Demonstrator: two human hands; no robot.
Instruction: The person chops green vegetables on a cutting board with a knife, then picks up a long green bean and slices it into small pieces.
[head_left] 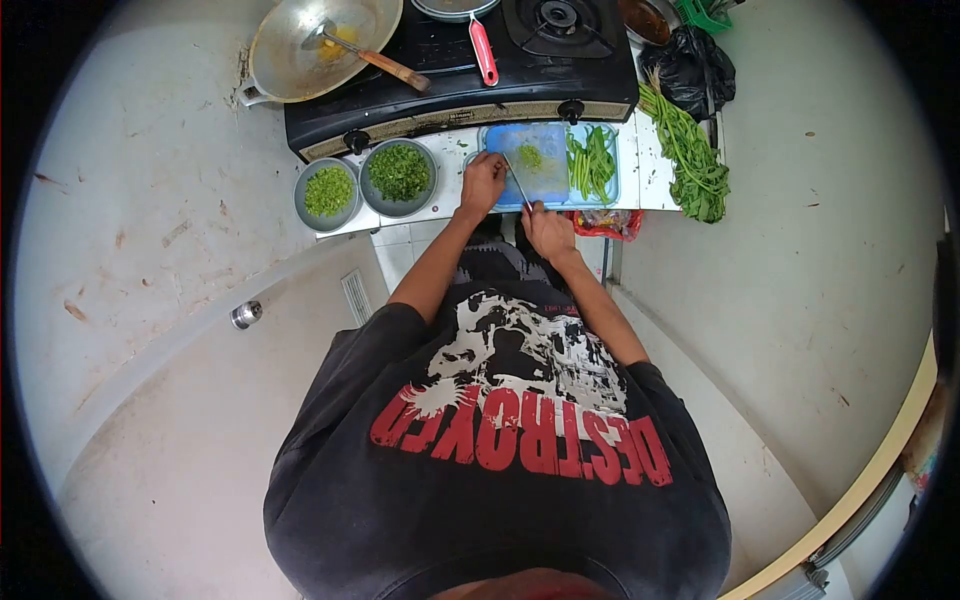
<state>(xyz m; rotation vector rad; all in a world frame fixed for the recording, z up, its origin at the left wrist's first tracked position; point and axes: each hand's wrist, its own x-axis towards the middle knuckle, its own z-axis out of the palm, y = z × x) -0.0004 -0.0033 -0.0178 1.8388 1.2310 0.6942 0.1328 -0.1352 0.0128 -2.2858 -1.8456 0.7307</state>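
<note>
In the head view, my right hand (549,232) grips a knife (517,181) by its handle, the blade slanting up and left over a blue cutting board (553,137). My left hand (484,182) rests at the board's left side with its fingers curled together close to the blade. Whatever those fingers pinch is too small to make out. A small heap of chopped greens (530,157) lies on the board, right of the blade. Cut green stalks and leaves (592,163) lie beside the board, on a light blue tray (614,148).
Two grey bowls of chopped greens, one lighter (328,191) and one darker (398,173), stand at left. Behind is a black gas stove (440,100) with a wok (285,50) and a red-handled pan (483,52). A leafy bunch (695,165) and black plastic bag (695,75) lie right.
</note>
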